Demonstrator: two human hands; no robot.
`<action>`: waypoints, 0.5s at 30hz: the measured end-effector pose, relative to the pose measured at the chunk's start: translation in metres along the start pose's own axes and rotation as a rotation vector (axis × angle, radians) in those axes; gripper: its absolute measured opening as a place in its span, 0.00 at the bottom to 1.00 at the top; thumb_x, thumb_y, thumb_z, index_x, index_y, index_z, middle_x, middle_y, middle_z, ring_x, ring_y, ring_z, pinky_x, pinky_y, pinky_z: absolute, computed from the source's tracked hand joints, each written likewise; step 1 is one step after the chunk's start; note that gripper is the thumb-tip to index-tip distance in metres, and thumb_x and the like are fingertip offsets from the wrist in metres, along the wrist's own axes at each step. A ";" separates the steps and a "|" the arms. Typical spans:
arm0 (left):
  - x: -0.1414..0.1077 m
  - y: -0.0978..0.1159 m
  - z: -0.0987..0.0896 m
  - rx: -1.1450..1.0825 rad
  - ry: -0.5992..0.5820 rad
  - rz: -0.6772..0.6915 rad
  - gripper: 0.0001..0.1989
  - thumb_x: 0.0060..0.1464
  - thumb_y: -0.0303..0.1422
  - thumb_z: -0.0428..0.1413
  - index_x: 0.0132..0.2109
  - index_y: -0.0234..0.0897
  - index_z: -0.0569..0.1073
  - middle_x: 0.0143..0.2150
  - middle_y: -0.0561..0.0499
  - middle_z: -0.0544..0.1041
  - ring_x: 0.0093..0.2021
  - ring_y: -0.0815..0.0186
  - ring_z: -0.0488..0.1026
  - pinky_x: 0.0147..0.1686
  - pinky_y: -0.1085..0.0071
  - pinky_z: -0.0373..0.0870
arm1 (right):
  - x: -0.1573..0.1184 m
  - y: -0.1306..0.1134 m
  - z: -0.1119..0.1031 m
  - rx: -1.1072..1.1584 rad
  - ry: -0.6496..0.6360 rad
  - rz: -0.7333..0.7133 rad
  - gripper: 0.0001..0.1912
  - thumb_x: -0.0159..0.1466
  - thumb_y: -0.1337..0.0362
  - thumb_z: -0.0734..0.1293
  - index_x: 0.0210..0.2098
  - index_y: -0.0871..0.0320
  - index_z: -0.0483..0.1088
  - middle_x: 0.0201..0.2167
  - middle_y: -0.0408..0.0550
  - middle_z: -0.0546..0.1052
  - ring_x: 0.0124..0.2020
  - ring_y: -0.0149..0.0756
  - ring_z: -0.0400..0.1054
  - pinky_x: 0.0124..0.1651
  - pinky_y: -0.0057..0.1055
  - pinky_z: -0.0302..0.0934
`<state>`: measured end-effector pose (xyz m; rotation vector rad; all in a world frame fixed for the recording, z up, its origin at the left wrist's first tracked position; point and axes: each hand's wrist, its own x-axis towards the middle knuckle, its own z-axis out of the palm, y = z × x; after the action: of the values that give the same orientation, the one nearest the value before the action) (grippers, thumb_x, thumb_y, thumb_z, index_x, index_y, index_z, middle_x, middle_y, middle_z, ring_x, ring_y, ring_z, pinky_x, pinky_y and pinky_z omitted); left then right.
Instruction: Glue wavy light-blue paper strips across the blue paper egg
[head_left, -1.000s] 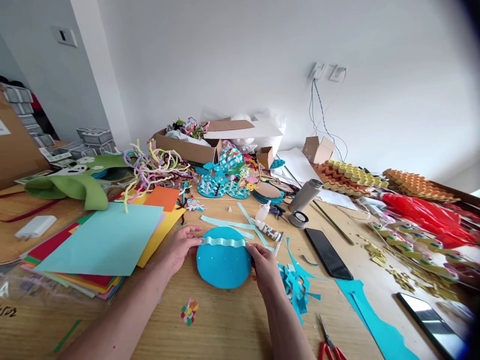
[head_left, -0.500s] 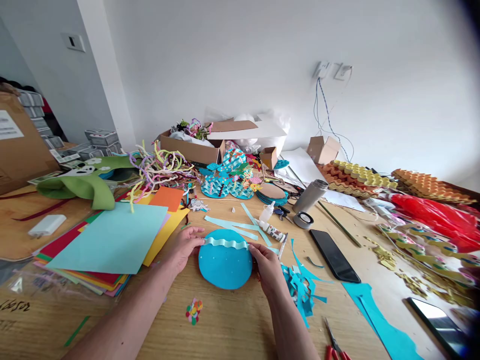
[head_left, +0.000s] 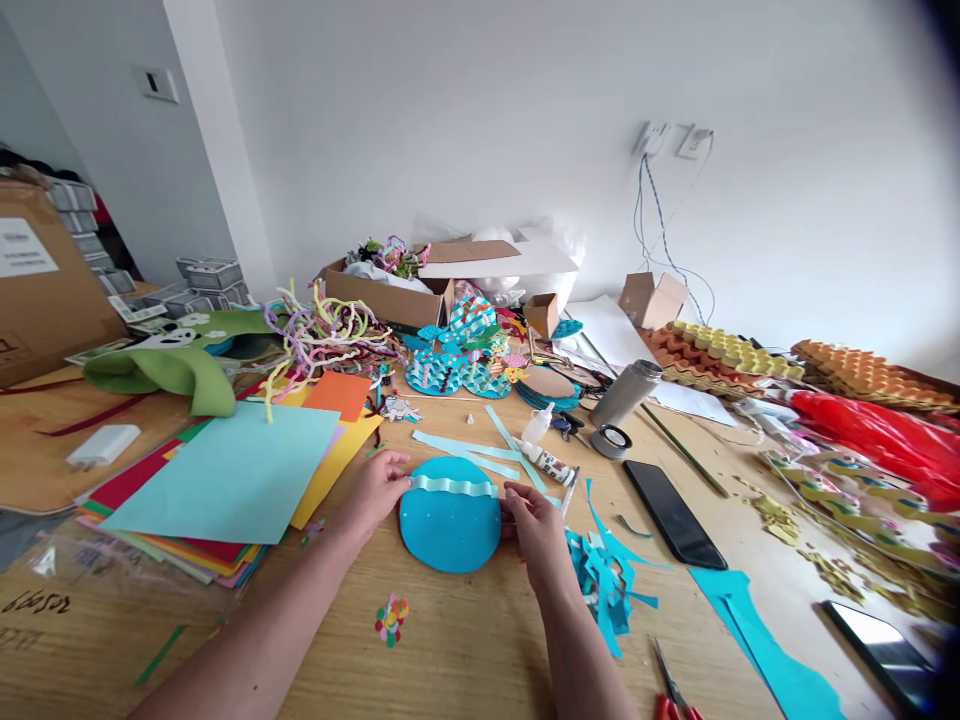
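Observation:
A round blue disc (head_left: 450,535) lies on the table in front of me, with small pale dots on it. Across its upper part runs a wavy light-blue paper strip (head_left: 454,487). My left hand (head_left: 381,487) pinches the strip's left end at the disc's edge. At the right edge, my right hand (head_left: 531,508) has thumb and finger closed on the other end. Straight light-blue paper strips (head_left: 465,452) lie just beyond the disc. Nearer to me is a small heap of coloured paper dots (head_left: 391,619).
Coloured paper sheets (head_left: 225,475) are stacked on the left. A glue bottle (head_left: 550,463), a steel flask (head_left: 624,395), a black phone (head_left: 675,513), blue scraps (head_left: 609,585) and red-handled scissors (head_left: 673,690) lie to the right. Finished-looking blue crafts (head_left: 457,355) and cardboard boxes stand behind.
The view has shifted slightly. Both hands keep their pinch on the strip's ends, and my right hand has tilted a little at the disc's edge.

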<state>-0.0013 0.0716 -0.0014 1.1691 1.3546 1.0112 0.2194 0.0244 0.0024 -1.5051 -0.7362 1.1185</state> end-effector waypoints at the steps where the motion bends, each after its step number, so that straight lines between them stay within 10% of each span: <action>1: 0.001 -0.001 0.000 0.033 0.004 0.018 0.14 0.44 0.24 0.58 0.41 0.36 0.71 0.29 0.52 0.78 0.30 0.64 0.76 0.31 0.71 0.68 | 0.001 0.002 -0.001 -0.005 0.000 -0.003 0.28 0.44 0.49 0.72 0.38 0.60 0.69 0.23 0.46 0.77 0.23 0.37 0.68 0.23 0.30 0.60; 8: 0.001 -0.006 0.000 0.245 0.059 0.148 0.17 0.45 0.17 0.55 0.42 0.39 0.72 0.33 0.52 0.79 0.36 0.64 0.76 0.39 0.72 0.68 | 0.008 0.011 -0.007 -0.318 0.078 -0.193 0.23 0.56 0.50 0.64 0.43 0.62 0.70 0.36 0.57 0.78 0.33 0.44 0.72 0.34 0.37 0.64; 15: 0.001 -0.009 0.001 0.305 0.090 0.233 0.18 0.44 0.15 0.56 0.41 0.39 0.73 0.36 0.50 0.78 0.39 0.63 0.74 0.40 0.72 0.68 | -0.015 0.000 0.011 -0.823 0.130 -0.806 0.17 0.65 0.65 0.56 0.43 0.56 0.76 0.34 0.52 0.68 0.39 0.43 0.62 0.44 0.41 0.59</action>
<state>-0.0013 0.0708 -0.0103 1.5535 1.5062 1.0549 0.2039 0.0153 0.0066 -1.6383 -1.6420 0.0765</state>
